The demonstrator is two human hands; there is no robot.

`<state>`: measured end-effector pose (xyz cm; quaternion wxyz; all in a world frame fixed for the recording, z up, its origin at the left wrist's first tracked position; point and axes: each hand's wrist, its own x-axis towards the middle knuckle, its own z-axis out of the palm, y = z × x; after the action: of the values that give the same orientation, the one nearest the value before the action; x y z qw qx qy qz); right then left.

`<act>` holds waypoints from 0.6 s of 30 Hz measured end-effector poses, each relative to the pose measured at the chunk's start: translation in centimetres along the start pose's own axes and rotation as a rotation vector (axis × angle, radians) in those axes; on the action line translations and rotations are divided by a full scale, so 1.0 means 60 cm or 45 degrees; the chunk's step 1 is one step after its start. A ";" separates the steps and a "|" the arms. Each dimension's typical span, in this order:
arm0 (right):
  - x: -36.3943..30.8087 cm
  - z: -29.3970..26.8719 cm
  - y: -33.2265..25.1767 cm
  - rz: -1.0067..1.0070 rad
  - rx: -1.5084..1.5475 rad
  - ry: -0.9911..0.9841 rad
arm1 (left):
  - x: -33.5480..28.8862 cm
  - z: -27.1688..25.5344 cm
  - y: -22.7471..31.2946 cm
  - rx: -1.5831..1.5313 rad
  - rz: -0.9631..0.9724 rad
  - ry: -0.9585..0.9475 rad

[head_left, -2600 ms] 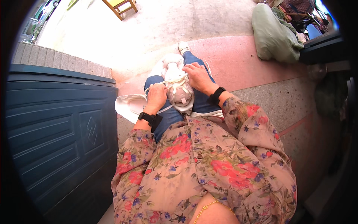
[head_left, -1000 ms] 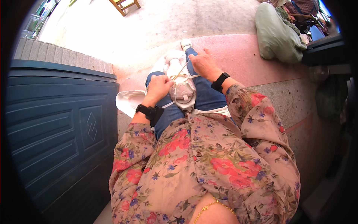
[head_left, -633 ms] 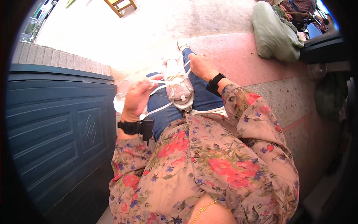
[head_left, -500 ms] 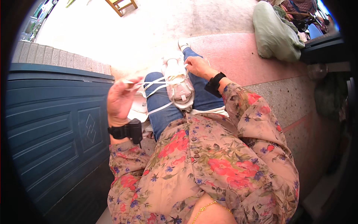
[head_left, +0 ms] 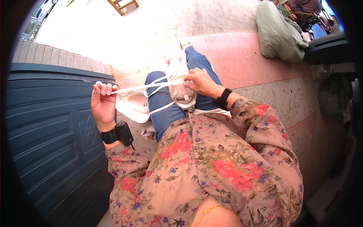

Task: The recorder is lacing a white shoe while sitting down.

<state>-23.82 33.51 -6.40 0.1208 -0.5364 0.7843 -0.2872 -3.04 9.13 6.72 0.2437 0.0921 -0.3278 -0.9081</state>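
Note:
A pale pink and white lace-up shoe point(head_left: 180, 94) rests on my jeans-clad legs, between my thighs. My left hand point(head_left: 103, 105), out to the left, has its fingers closed on a white shoelace point(head_left: 132, 89). The lace stretches nearly straight from there to the shoe, and other loops of it hang slack over my left thigh. My right hand point(head_left: 203, 82) is at the shoe's right side, its fingertips pinched at the lacing; just what they grip is partly hidden.
To the left stands a blue panelled door point(head_left: 49, 128). A white item point(head_left: 132, 104) lies beside my left leg. A stuffed pale green sack point(head_left: 278, 34) sits at the far right, and a wooden stool point(head_left: 123, 5) is at the far edge.
My left hand has moved left, drawing the lace out straighter. My right hand has come down closer onto the shoe.

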 end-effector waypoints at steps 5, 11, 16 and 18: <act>0.008 0.007 0.010 0.066 -0.084 -0.163 | 0.011 0.024 0.000 0.179 -0.018 0.148; 0.005 0.009 0.000 -0.214 -0.344 -0.082 | -0.003 -0.021 -0.005 0.138 0.001 0.246; 0.003 0.001 -0.001 -0.171 -0.415 -0.085 | -0.003 -0.041 -0.007 0.118 0.000 0.311; 0.005 -0.002 0.010 -0.192 -0.364 -0.029 | -0.002 -0.044 -0.010 0.117 0.009 0.345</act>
<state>-24.49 33.47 -6.61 0.0304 -0.6086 0.7734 -0.1748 -2.28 8.13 4.34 0.2847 0.2239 -0.3334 -0.8704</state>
